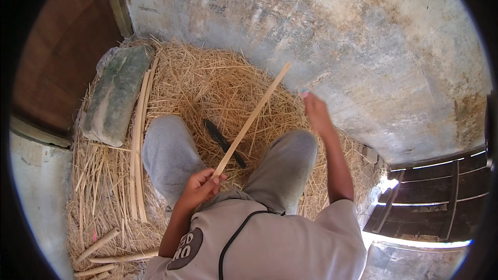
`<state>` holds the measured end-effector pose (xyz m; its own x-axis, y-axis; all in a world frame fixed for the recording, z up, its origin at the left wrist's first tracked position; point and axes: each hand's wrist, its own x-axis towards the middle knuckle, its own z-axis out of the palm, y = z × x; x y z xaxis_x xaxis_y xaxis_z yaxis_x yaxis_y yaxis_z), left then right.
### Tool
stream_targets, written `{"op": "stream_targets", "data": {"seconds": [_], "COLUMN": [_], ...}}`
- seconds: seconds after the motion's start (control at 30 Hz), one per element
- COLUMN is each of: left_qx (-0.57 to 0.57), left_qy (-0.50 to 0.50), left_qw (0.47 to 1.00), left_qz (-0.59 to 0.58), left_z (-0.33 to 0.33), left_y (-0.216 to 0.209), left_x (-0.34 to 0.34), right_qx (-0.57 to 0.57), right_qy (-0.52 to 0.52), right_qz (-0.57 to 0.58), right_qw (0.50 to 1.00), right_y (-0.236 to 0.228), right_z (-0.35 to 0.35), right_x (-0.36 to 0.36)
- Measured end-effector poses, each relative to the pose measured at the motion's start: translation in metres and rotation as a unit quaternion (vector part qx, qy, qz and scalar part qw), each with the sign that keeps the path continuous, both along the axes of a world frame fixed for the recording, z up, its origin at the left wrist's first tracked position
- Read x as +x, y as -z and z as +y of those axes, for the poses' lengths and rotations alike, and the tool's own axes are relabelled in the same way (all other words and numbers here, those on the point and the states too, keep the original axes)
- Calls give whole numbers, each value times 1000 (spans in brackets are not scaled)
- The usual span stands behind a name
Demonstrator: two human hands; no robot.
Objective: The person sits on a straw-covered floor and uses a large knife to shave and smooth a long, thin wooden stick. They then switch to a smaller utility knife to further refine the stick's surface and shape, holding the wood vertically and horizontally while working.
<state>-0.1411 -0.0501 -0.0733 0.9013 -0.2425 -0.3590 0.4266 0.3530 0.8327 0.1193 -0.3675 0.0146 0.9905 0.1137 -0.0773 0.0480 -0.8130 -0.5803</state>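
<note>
A long, flat, pale strip of split bamboo or wood (254,115) slants up and to the right across my lap. Its lower end is in my left hand (201,187), whose fingers are closed around it. My right hand (317,111) is raised near the wall, away from the strip. Its fingers look curled, and a small pinkish-blue spot shows at their tip; what it is cannot be made out. Between my knees a dark, narrow, blade-like object (218,135) lies on the straw, passing behind the strip.
Loose straw (207,72) covers the floor. To my left lie more pale strips (139,150) beside a greenish-grey block (118,93). Several short sticks (98,243) lie at the lower left. A stained wall (337,36) rises ahead, and dark boards (425,202) stand at the right.
</note>
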Motion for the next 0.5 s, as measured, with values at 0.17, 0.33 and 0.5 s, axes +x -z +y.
{"op": "stream_targets", "data": {"seconds": [0.17, 0.33, 0.5], "left_qx": [104, 225, 329], "left_qy": [-10, -43, -50], "left_qw": [994, 967, 930], "left_qz": [-31, -115, -153], "left_z": [-7, -15, -11], "left_y": [-7, -9, 18], "left_x": [24, 63, 57], "right_qx": [-6, -21, -79], "right_qy": [-141, -239, -257], "right_qz": [29, 7, -27], "right_qw": [990, 971, 963], "right_y": [20, 65, 80], "right_z": [76, 124, 129], "right_x": [-81, -130, -132]}}
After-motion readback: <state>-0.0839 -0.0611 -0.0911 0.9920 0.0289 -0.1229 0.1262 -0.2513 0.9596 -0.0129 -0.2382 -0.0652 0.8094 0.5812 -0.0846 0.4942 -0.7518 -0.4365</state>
